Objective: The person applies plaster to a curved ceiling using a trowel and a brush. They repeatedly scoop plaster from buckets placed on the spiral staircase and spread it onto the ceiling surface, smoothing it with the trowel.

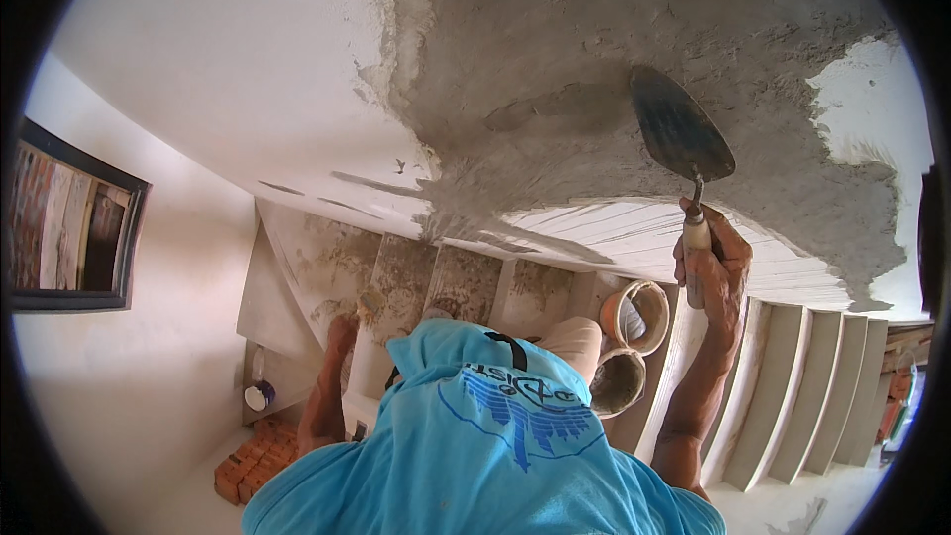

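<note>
My right hand (pixel 723 260) is closed round the pale handle of a pointed trowel (pixel 682 127). The trowel's dark blade lies over the grey mortar (pixel 555 59) spread on the white wall; whether it touches the mortar I cannot tell. Lower on the left, my left hand (pixel 342 335) is closed on a small yellowish brush (pixel 370 305), whose bristly end shows above the stained steps. Most of that hand's fingers are turned out of sight. The mortar has ragged edges, with grey smears along the wall's lower part.
Two buckets (pixel 651 302) stand beside my leg on the steps. More stairs (pixel 792 386) run off to the right. Stacked red bricks (pixel 260 458) lie at lower left, near a small white and blue container (pixel 260 395). A dark-framed window (pixel 127 238) is at far left.
</note>
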Demonstrator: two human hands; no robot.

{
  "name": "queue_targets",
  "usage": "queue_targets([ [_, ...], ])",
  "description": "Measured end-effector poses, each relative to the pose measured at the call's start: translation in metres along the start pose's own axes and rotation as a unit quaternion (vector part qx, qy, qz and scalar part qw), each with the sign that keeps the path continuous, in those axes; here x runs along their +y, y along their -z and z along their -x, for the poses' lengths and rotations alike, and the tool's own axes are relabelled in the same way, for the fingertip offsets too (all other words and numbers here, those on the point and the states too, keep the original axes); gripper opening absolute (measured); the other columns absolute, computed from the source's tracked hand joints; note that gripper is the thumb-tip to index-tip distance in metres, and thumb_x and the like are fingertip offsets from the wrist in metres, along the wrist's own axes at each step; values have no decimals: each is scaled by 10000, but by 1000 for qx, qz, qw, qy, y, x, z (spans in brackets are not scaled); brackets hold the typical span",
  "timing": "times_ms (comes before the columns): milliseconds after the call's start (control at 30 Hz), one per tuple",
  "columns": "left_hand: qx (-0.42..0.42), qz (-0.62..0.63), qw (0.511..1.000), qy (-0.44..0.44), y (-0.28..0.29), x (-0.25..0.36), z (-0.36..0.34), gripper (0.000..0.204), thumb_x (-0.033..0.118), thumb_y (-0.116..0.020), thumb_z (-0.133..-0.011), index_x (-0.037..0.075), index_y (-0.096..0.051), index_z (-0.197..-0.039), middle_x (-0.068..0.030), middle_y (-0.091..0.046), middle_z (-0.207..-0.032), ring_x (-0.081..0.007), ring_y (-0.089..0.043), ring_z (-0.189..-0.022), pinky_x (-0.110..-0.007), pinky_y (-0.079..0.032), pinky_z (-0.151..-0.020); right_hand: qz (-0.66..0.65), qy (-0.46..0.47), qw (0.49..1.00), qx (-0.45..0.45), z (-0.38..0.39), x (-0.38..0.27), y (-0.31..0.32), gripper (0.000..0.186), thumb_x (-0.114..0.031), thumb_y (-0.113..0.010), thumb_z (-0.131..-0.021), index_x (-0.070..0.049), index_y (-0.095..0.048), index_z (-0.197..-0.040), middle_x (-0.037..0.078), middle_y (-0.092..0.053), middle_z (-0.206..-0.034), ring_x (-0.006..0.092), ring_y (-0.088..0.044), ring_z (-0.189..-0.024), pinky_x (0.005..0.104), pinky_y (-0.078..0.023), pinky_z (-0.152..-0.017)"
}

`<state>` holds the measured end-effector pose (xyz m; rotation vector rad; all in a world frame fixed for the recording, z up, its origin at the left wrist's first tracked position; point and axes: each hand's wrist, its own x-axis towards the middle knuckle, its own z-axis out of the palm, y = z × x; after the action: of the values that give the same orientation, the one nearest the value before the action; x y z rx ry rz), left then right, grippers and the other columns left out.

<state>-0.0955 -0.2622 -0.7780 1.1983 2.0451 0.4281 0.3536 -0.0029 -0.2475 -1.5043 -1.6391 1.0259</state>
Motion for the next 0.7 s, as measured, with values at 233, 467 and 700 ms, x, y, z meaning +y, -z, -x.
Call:
queue_targets([
  [233,13,28,997,-72,-14,-11,4,326,289,-527,-961,18,-657,-834,-227,-648,-783,-413,-637,-770,-519,-505,-722,111,-32,988,-102,-3,18,-31,455,-68,-611,-783,-34,-669,-1233,54,-644,-802,119,-573,-714,284,-488,-658],
  [467,-14,81,995,53,17,48,15,348,291,-544,-936,4,-621,-754,-193,-595,-613,-359,-636,-571,-510,-494,-571,108,-21,989,-97,-16,18,-47,472,-33,-603,-783,-31,-666,-1250,43,-626,-756,110,-568,-644,285,-480,-602],
  [700,-5,54,998,39,-1,4,13,414,350,-519,-944,-9,-631,-771,-229,-621,-666,-410,-633,-622,-512,-486,-622,52,-42,998,-17,-5,-11,-20,534,-34,-543,-760,-30,-656,-1282,47,-601,-725,105,-550,-606,272,-456,-567],
])
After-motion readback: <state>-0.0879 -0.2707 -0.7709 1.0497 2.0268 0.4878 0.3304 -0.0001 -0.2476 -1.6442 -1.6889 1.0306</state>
